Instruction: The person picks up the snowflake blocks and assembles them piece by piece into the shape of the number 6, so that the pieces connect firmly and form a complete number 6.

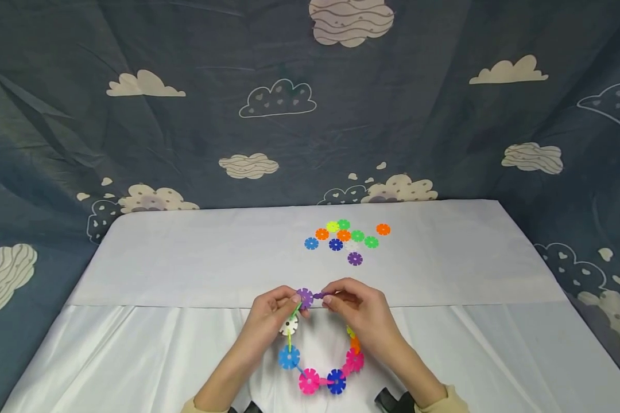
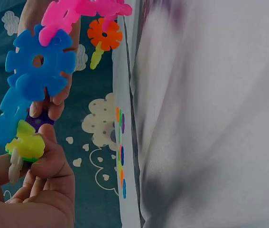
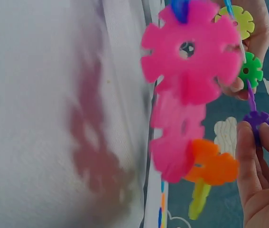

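Note:
A chain of slotted plastic flower discs hangs in a curve below both hands; its pink disc (image 1: 308,381) and light blue disc (image 1: 289,357) face the head camera. My left hand (image 1: 272,312) pinches the chain's upper left end, by a purple disc (image 1: 305,298) and a green disc (image 3: 251,70). My right hand (image 1: 360,310) pinches another purple disc (image 3: 258,122) between thumb and fingertips. The two purple discs meet edge to face; how deep their slots engage, I cannot tell. Below the right hand, the chain's other side finishes in an orange disc (image 3: 212,162) and a yellow disc (image 3: 199,199).
Loose discs in several colours lie on the white table (image 1: 186,258) beyond the hands, including a purple disc (image 1: 355,258) nearest them and an orange disc (image 1: 383,229) off to the right. A dark cloud-print cloth (image 1: 268,51) hangs behind the table.

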A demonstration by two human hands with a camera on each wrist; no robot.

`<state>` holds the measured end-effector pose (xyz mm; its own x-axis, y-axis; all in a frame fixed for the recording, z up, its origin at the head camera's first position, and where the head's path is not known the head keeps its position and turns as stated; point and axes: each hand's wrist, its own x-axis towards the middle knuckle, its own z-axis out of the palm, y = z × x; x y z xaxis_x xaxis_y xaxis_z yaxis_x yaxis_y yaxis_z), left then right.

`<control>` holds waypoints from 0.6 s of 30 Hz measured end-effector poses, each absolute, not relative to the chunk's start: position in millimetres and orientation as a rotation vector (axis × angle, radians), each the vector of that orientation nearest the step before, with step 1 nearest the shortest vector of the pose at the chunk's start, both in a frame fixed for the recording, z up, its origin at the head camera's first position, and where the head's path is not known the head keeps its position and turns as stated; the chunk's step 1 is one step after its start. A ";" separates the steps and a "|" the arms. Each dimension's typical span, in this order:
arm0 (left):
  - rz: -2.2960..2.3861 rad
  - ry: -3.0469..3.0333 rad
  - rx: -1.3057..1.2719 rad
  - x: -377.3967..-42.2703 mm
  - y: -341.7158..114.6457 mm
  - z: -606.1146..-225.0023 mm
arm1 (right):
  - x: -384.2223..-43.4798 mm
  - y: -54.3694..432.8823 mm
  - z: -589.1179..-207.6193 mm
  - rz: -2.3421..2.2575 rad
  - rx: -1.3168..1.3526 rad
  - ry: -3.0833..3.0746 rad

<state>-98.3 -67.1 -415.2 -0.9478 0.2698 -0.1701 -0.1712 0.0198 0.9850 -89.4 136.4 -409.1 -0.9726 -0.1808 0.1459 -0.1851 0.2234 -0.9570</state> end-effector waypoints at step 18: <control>2.044 1.993 0.102 -96.1 -59.9 -424.5 | -91.9 136.4 -421.2 1.497 0.648 -2.418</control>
